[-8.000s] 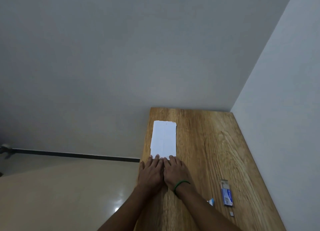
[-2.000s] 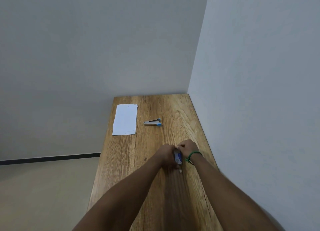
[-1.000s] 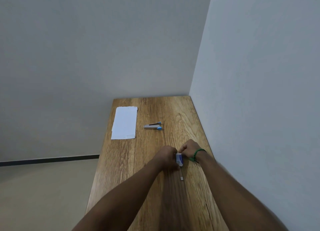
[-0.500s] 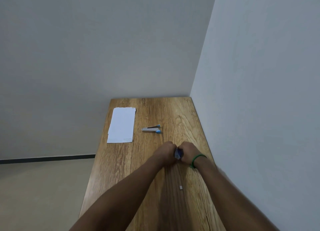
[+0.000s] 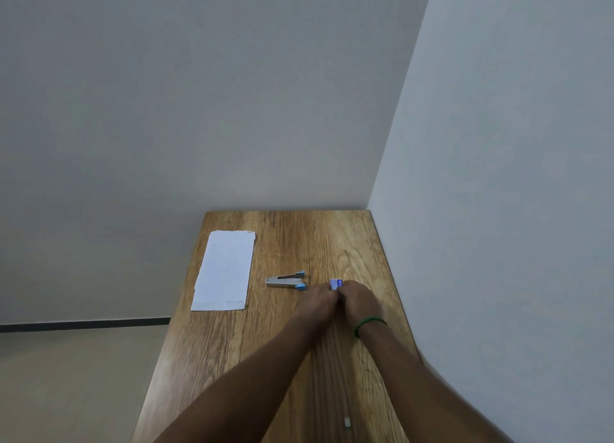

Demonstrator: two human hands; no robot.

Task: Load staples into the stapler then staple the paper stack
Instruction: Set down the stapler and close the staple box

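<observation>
- Head cam is looking down a long wooden table (image 5: 282,349) pushed into a corner between two plain pale walls, with its right edge tight against the right-hand wall.
- Both forearms reach out over the table and the two hands meet a bit right of the middle, knuckles pressed together.
- Left hand (image 5: 317,301) is curled up, fingers closed around a little blue-and-white staple box (image 5: 335,283).
- Right hand (image 5: 360,301) is doing the same from the other side, so the box is gripped between the two of them.
- Only the far end of the box pokes out past the fingers. Can't tell whether it's open, or what the fingertips are doing underneath.
- Right wrist has a green bracelet (image 5: 368,323) on it.
- Stapler (image 5: 286,281) is lying on the table just left of the left hand, close but not touching as far as I can make out.
- It's silver with blue tips and sits crosswise on the table. Its top arm is lifted a little off the base at the blue end, so you can see a gap.
- Paper stack (image 5: 224,271) is flat on the table further left, near the left edge, with its long side running away from the camera. It's beside the stapler with bare wood between them.
- Tiny grey bit (image 5: 347,422) is sitting on the table close to the camera, between the two forearms. Way too small to say what it is.
- Off to the left there's beige floor (image 5: 73,386), with a dark skirting strip (image 5: 83,324) along the bottom of the wall.
</observation>
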